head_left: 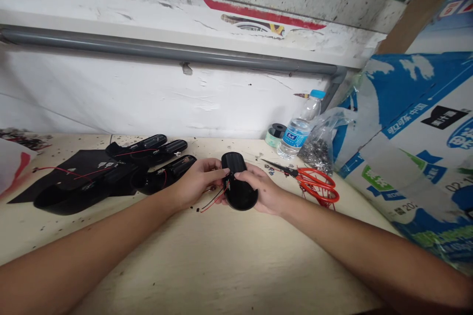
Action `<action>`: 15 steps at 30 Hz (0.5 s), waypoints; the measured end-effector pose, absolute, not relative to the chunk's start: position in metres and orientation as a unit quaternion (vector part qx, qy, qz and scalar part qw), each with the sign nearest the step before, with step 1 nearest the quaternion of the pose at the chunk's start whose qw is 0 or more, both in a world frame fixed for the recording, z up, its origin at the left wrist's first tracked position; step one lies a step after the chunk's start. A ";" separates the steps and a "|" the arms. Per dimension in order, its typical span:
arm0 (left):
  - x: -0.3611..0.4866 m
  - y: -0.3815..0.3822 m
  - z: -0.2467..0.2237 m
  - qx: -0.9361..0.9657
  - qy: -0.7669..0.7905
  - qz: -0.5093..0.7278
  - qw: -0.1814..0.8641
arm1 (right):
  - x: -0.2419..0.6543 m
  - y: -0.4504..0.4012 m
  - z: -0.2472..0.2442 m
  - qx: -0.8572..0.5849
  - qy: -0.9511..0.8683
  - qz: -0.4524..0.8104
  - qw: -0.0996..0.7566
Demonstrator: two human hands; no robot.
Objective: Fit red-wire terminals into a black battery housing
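Observation:
A black plastic housing [241, 194] with a rounded base and a ribbed upper part is held between my two hands above the table. Its left side is gripped by my left hand [199, 179], the thumb near the middle joint. My right hand [263, 188] wraps the right side, thumb also at the joint. Thin red and black wires [212, 202] hang out at the lower left of the housing. Any small part under the thumbs is too tiny to make out.
Several similar black housings [84, 184] with red wires lie at the left. Red-handled scissors [316, 184], a water bottle [295, 133], a tape roll [275, 134] and a clear bag of small metal parts [318, 150] are at the right, beside a blue and white carton [417, 142].

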State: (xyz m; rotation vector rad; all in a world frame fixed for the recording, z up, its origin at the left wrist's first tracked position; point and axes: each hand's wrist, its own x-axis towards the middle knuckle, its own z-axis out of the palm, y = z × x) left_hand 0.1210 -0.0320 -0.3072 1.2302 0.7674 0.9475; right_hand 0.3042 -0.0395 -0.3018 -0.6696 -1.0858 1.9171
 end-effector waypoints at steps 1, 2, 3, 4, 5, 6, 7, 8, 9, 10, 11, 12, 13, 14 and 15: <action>0.121 -0.032 -0.307 0.543 0.339 0.419 0.644 | 0.304 -0.040 -0.302 -0.265 -0.432 0.761 0.406; 0.122 -0.033 -0.307 0.545 0.341 0.421 0.640 | 0.304 -0.040 -0.302 -0.264 -0.433 0.761 0.404; 0.122 -0.033 -0.306 0.546 0.343 0.424 0.636 | 0.304 -0.040 -0.302 -0.263 -0.434 0.761 0.404; 0.123 -0.033 -0.306 0.548 0.345 0.426 0.632 | 0.304 -0.040 -0.302 -0.263 -0.435 0.760 0.405; 0.123 -0.034 -0.305 0.549 0.346 0.427 0.629 | 0.304 -0.040 -0.303 -0.264 -0.434 0.758 0.409; 0.123 -0.035 -0.303 0.550 0.347 0.428 0.627 | 0.304 -0.040 -0.303 -0.267 -0.432 0.755 0.415; 0.124 -0.035 -0.302 0.552 0.346 0.428 0.626 | 0.304 -0.041 -0.303 -0.270 -0.429 0.752 0.422; 0.124 -0.036 -0.300 0.554 0.344 0.427 0.627 | 0.304 -0.041 -0.303 -0.272 -0.426 0.750 0.427; 0.124 -0.036 -0.299 0.556 0.342 0.425 0.627 | 0.304 -0.041 -0.302 -0.273 -0.424 0.749 0.430; 0.124 -0.037 -0.298 0.558 0.339 0.423 0.628 | 0.304 -0.042 -0.302 -0.272 -0.424 0.749 0.430; 0.124 -0.037 -0.297 0.559 0.336 0.421 0.630 | 0.304 -0.042 -0.301 -0.269 -0.425 0.751 0.429; 0.123 -0.037 -0.297 0.559 0.333 0.421 0.632 | 0.304 -0.043 -0.300 -0.264 -0.428 0.752 0.426; 0.123 -0.036 -0.297 0.558 0.330 0.422 0.634 | 0.304 -0.043 -0.299 -0.261 -0.431 0.753 0.423; 0.122 -0.036 -0.297 0.557 0.326 0.422 0.636 | 0.304 -0.043 -0.299 -0.258 -0.434 0.753 0.422; 0.121 -0.035 -0.298 0.556 0.322 0.423 0.639 | 0.304 -0.043 -0.299 -0.258 -0.437 0.751 0.421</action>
